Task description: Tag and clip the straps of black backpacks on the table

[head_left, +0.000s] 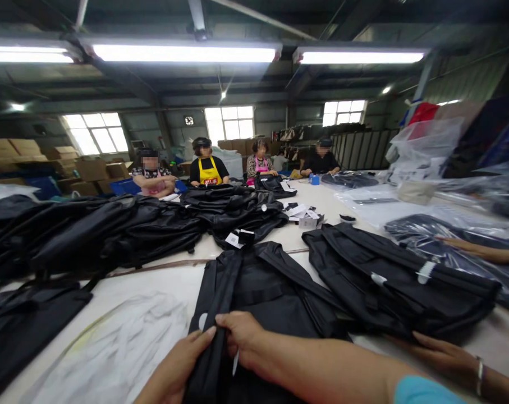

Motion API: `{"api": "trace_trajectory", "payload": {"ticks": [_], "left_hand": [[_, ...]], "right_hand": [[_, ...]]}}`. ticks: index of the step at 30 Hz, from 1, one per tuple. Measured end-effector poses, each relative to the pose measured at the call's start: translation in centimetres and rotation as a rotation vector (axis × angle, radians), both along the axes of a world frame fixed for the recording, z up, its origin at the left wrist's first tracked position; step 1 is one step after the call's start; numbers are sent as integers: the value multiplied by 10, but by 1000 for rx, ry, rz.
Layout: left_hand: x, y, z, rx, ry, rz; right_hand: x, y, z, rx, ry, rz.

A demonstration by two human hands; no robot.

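A black bag (275,303) lies on the white table in front of me, with its straps on top. My left hand (184,359) grips the left edge of a black strap (227,280), thumb on top. Pressed against the same strap from the right, my right hand (243,336) has its fingers closed. A thin white pointed item sticks out below my right fingers; what it is I cannot make out. Beside my left thumb a small white patch (202,321) shows on the bag. White and black tags (234,240) lie at the bag's top end.
Another black bag (397,275) lies at the right, touched by another person's hand (443,353). Black bags (90,230) are heaped at the left. White crumpled sheeting (128,342) lies near left. Loose tags (302,213) and plastic-wrapped bags (448,241) are farther back. Several people sit across the table.
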State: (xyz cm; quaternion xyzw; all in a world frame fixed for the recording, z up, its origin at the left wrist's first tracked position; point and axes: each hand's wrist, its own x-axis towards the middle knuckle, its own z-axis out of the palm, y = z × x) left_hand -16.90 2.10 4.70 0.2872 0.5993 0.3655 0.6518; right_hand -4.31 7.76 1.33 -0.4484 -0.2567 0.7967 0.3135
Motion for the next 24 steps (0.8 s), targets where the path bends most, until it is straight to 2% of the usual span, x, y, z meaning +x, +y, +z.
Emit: {"api": "trace_trajectory", "payload": {"ticks": [2, 6, 9, 13, 16, 19, 24], "left_hand": [[3, -4, 3, -4, -64, 16], [6, -6, -2, 57, 29, 85], [5, -7, -6, 106, 79, 114], [4, -8, -3, 91, 17, 107], [3, -8, -2, 58, -24, 99], [2, -8, -5, 38, -71, 86], [-1, -9, -9, 3, -83, 117]], "right_hand": [[3, -1, 0, 12, 41, -2], [9, -2, 0, 20, 46, 37], [22, -1, 1, 49, 9, 151], [49, 3, 4, 132, -74, 351], [59, 5, 6, 250, -165, 389], [55, 7, 8, 280, -209, 393], [42, 10, 11, 193, -172, 473]]}}
